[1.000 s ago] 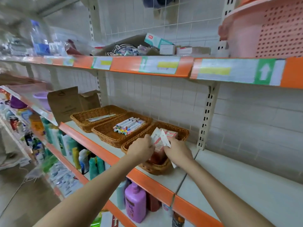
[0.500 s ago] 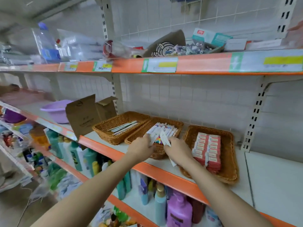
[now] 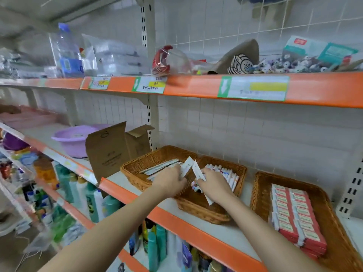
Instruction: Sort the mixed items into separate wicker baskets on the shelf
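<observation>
Left hand [image 3: 170, 180] pinching a white packet [image 3: 186, 167] over the left basket [image 3: 137, 169]; right hand [image 3: 213, 183] gripping another packet [image 3: 197, 170] above the middle basket [image 3: 206, 205] of markers [image 3: 225, 174]; could drop among markers if released early; thin, slippery-looking.
</observation>
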### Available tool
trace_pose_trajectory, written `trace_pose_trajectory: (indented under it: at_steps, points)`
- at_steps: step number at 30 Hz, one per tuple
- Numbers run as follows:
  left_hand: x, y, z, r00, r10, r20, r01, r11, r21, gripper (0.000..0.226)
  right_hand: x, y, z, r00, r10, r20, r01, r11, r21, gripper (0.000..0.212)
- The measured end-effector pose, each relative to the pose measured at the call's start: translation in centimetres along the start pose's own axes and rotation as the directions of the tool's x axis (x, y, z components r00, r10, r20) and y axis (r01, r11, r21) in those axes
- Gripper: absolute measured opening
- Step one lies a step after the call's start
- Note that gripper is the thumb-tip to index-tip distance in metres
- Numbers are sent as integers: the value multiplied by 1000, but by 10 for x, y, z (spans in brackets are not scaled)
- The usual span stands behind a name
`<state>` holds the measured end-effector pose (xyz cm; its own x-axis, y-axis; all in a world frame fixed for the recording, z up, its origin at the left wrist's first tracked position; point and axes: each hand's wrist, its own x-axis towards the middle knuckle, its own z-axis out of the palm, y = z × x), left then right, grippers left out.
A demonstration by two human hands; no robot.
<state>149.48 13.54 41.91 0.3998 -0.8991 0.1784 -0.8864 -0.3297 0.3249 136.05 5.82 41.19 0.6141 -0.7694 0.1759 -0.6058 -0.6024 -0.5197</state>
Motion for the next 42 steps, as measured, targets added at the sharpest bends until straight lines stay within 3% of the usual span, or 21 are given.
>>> trace_pose_trajectory:
  at_steps: [15,23,26,36,42]
  points:
    - [92,-83,2,999,22,48,-26,997,77,22,92,-25,36,1000,1,29,-1,1000,6,28]
    - [139,-142,-5,987,61,147,-78,991,109,34,132,-44,64,993,110,-46,-111,993,-29,45]
    - [150,-153,1,977,102,187,-131,980,147,36,145,-51,78,992,127,-19,-128,990,-66,39]
    - [170,-165,26,956,218,195,-241,965,104,38,168,-82,114,956,274,100,-222,906,-362,17]
    - [174,-165,30,948,232,217,-248,968,45,43,155,-80,111,957,261,124,-124,759,-639,44]
